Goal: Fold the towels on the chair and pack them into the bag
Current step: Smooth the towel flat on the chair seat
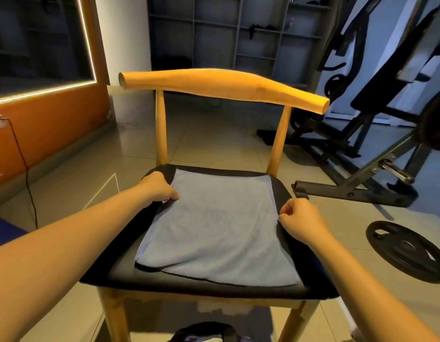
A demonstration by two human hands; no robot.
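A light blue towel (214, 228) lies spread flat on the black seat of a wooden chair (221, 85). A dark cloth edge shows under the towel along its near side. My left hand (158, 187) pinches the towel's left edge about midway along. My right hand (300, 222) pinches the right edge, fingers curled. A dark bag (204, 332) sits on the floor below the seat's front edge, only its top in view.
A black weight plate (406, 250) lies on the tiled floor to the right. Gym equipment with a steel frame (362, 154) stands behind it. An orange wall (41, 134) with a thin cable runs along the left. Grey shelving (226, 33) stands at the back.
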